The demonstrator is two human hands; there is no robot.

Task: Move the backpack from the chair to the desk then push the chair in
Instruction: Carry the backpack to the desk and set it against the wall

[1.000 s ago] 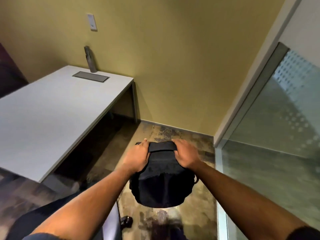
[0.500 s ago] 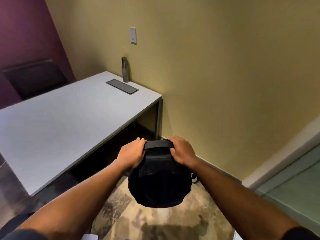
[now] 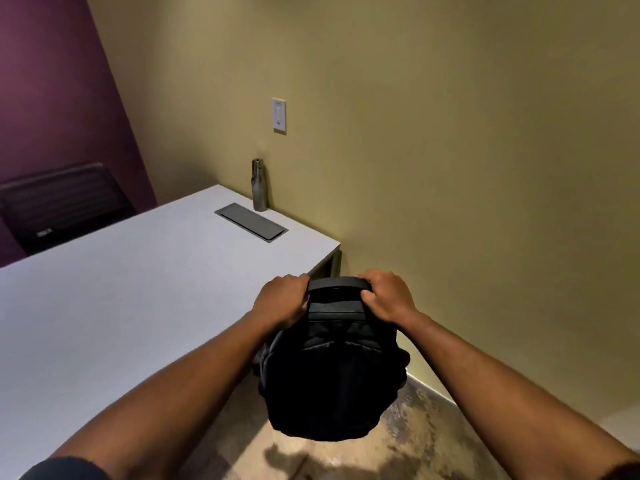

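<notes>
A black backpack hangs in the air, held by its top handle. My left hand grips the handle's left end and my right hand grips its right end. The pack is off the floor, just beyond the near right edge of the white desk, and its left side overlaps the desk edge. The chair it came from is out of view.
A grey metal bottle stands at the desk's far corner by the yellow wall, next to a grey cable hatch. A dark chair back shows behind the desk against the purple wall. A wall plate is above the bottle.
My view has swung left and the backpack has travelled with both hands toward the desk's right edge. The glass partition and the chair below have left the view.
</notes>
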